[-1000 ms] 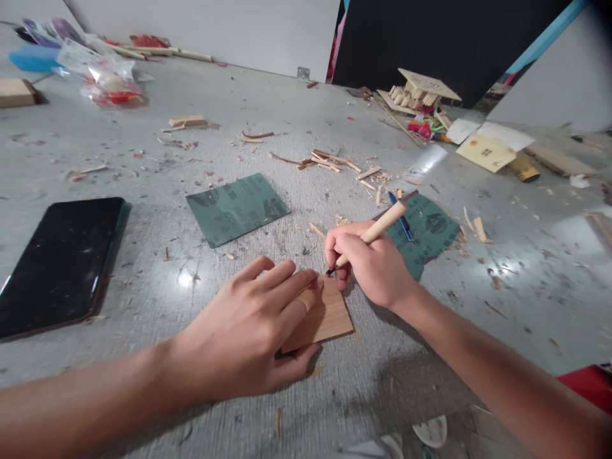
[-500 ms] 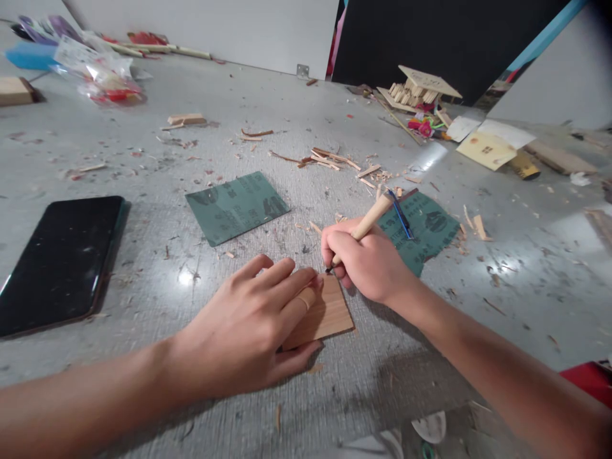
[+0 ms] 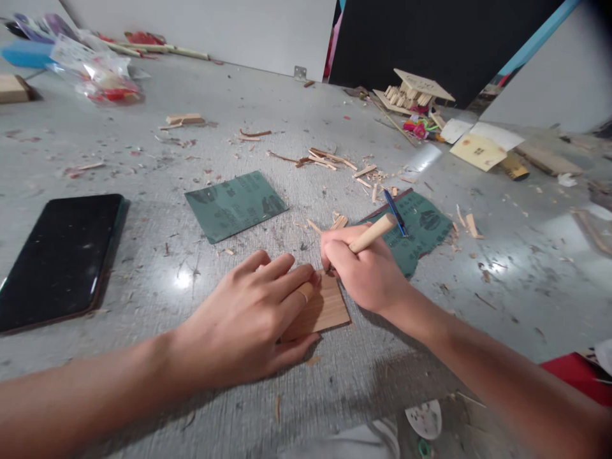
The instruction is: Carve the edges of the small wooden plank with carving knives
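Observation:
A thin, flat wooden board [image 3: 329, 307] lies on the grey table. My left hand [image 3: 261, 306] grips it, fingers over its top and thumb along the near edge. At the board's far right corner is my right hand [image 3: 366, 271], closed around a wood-carving tool [image 3: 375, 233] with a pale round handle. The tool leans up and to the right; its tip is hidden behind my fingers. Just beyond my right hand, a blue pen [image 3: 394, 213] rests on a torn green sandpaper sheet [image 3: 425, 220]. Another green sandpaper sheet [image 3: 236, 205] lies past my left hand.
A black phone [image 3: 60, 255] lies at the left. Wood shavings [image 3: 329, 158] are scattered over the table [image 3: 157, 255]. A small wooden house model [image 3: 414, 92] stands at the back right, and plastic bags [image 3: 105, 73] lie at the back left. Something red [image 3: 576, 379] is at the right edge.
My right hand has turned so that the carving tool's handle leans lower and further right, and its dark tip no longer shows. My left hand stays on the board. The view has shifted slightly.

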The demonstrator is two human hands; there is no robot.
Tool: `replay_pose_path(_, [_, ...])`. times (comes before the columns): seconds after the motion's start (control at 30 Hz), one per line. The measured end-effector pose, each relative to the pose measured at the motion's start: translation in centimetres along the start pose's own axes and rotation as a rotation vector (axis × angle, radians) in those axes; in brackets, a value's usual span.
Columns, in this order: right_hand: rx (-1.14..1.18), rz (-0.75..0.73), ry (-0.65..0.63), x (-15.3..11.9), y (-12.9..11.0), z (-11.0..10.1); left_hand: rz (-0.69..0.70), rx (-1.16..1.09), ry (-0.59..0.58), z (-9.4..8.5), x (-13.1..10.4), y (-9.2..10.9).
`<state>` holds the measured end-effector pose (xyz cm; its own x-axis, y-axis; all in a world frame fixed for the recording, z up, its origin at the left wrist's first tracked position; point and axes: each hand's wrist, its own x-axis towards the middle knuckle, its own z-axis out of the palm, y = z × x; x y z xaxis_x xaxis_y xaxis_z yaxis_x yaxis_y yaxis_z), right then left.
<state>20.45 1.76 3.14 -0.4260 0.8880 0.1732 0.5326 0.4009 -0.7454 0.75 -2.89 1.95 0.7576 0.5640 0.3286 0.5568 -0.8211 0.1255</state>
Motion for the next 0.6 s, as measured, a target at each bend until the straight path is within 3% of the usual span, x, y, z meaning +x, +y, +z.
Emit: replay_pose_path(0.6, [-0.034, 0.036, 0.033, -0.54, -0.82, 0.07, -0.019, 0.037, -0.028, -0.08, 0.06, 0.13])
